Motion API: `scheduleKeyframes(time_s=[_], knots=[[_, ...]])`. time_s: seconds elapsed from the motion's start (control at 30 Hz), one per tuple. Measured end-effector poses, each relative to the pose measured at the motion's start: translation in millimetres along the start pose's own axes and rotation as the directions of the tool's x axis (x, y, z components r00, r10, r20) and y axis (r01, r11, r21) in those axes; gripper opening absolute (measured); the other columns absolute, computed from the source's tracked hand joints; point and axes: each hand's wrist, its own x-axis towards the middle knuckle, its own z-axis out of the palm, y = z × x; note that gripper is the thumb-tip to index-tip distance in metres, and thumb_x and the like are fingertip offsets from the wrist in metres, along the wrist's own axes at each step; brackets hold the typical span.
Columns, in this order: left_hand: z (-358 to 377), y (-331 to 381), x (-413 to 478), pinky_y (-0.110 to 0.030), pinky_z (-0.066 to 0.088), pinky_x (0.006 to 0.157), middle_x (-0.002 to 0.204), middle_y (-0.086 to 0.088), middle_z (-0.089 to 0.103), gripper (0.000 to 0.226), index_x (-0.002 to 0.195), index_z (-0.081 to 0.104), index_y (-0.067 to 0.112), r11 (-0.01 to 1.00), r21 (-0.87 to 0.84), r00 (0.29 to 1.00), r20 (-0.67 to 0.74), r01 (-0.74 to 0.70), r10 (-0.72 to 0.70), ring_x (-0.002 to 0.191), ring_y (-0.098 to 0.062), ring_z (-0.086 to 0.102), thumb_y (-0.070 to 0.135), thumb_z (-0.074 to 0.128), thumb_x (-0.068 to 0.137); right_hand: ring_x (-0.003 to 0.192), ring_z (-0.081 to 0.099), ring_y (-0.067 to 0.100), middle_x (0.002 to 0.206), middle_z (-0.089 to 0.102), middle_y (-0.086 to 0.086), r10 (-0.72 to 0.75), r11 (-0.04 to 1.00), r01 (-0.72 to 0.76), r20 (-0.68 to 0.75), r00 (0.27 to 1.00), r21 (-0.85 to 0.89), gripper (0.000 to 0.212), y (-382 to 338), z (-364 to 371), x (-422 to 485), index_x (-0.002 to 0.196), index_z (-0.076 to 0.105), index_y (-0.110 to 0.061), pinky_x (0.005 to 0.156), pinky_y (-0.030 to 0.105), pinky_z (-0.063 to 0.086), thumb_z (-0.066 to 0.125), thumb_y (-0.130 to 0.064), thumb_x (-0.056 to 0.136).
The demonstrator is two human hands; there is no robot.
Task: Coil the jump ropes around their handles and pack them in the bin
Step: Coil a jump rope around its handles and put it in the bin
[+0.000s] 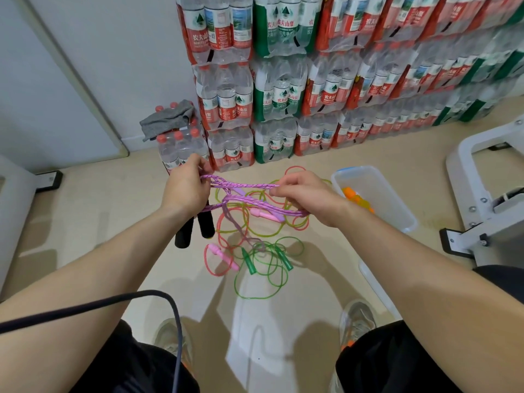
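The left hand [185,188] and right hand [304,194], held apart, each pinch the purple braided jump rope [243,185], looped above the floor [113,222]. It looks light and floppy; better to grip its dangling black foam handles [195,228].

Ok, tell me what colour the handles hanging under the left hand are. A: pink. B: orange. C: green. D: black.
D: the two handles dangling below the left hand are black, at the end of the purple rope that it and the right hand pinch.
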Motion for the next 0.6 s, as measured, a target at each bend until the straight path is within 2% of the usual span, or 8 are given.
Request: scheduleKeyframes(time_s=[0.07,0.13,0.2,0.27,0.33,0.4,0.5,0.6], knots=[[-4.0,-0.1,0.9,-0.041,0.048,0.073,0.093,-0.008,0.067,0.017,0.098,0.052,0.018,0.997,0.073,1.0,-0.006,-0.012,0.013,0.085,-0.034,0.058,0.003,0.051,0.09,0.047,0.042,0.008,0.05,0.049,-0.014,-0.048,0.999,0.048,-0.056,0.997,0.002,0.014,-0.1,-1.5,1.1,0.076,0.07,-0.021,0.05,0.027,0.037,0.076,-0.017,0.087],[-9.1,-2.8,2.0,-0.044,0.049,0.074,0.095,-0.011,0.067,0.019,0.101,0.052,0.015,0.993,0.114,1.0,-0.023,-0.013,0.016,0.086,-0.037,0.058,0.001,0.048,0.089,0.051,0.049,0.012,0.055,0.056,-0.01,-0.044,0.99,0.057,-0.1,0.994,0.13,0.01,2.9,-4.2,3.9,0.082,0.071,-0.017,0.059,0.036,0.048,0.078,-0.011,0.085],[-12.9,-6.6,4.1,-0.042,0.049,0.075,0.098,-0.011,0.067,0.02,0.101,0.053,0.016,0.997,0.078,0.998,-0.057,-0.002,0.006,0.09,-0.038,0.059,0.0,0.051,0.089,0.05,0.048,0.011,0.054,0.056,-0.012,-0.021,0.985,0.04,-0.113,0.993,0.17,0.011,5.9,-6.4,5.7,0.088,0.07,-0.017,0.058,0.034,0.048,0.078,-0.009,0.085],[-14.3,-8.0,5.7,-0.042,0.048,0.074,0.098,-0.01,0.067,0.02,0.101,0.054,0.016,0.998,0.064,0.996,-0.084,-0.001,0.006,0.089,-0.037,0.059,0.0,0.052,0.089,0.058,0.054,0.013,0.061,0.06,-0.01,-0.044,0.996,0.033,-0.131,0.99,-0.082,0.012,10.8,-8.6,8.2,0.084,0.07,-0.021,0.059,0.03,0.044,0.078,-0.013,0.083],[-14.9,-8.2,6.2,-0.043,0.049,0.072,0.096,-0.01,0.067,0.02,0.101,0.053,0.017,0.997,0.074,0.995,-0.098,0.005,0.002,0.085,-0.036,0.058,0.001,0.052,0.09,0.065,0.06,0.019,0.068,0.065,0.0,-0.033,0.879,-0.036,-0.136,0.99,-0.476,0.008,16.8,-8.5,8.0,0.079,0.07,-0.019,0.061,0.033,0.048,0.075,-0.023,0.084],[-15.2,-9.7,7.0,-0.044,0.05,0.074,0.097,-0.009,0.066,0.019,0.102,0.054,0.016,0.998,0.066,0.993,-0.117,0.006,0.002,0.086,-0.034,0.058,0.001,0.053,0.09,0.061,0.06,0.025,0.063,0.064,0.008,0.038,0.827,-0.12,-0.157,0.987,-0.55,0.031,22.8,-5.4,7.2,0.081,0.072,-0.008,0.059,0.036,0.047,0.07,-0.038,0.087],[-15.8,-13.8,10.9,-0.041,0.051,0.079,0.098,-0.005,0.066,0.022,0.101,0.056,0.017,0.999,-0.006,0.989,-0.146,0.038,-0.038,0.091,-0.031,0.06,0.0,0.054,0.088,0.045,0.046,0.018,0.047,0.047,0.001,0.199,0.968,-0.222,-0.184,0.963,-0.115,0.05,20.2,-5.2,4.6,0.077,0.068,-0.006,0.058,0.029,0.04,0.065,-0.054,0.089],[-15.7,-16.9,14.9,-0.037,0.051,0.084,0.098,0.001,0.064,0.021,0.1,0.056,0.018,0.99,-0.103,0.982,-0.152,0.098,-0.113,0.095,-0.027,0.062,0.001,0.056,0.088,0.043,0.039,0.013,0.046,0.039,-0.004,0.279,0.941,-0.222,-0.215,0.936,0.254,0.041,20.7,-6.2,6.3,0.081,0.066,-0.011,0.06,0.029,0.042,0.072,-0.051,0.086]])
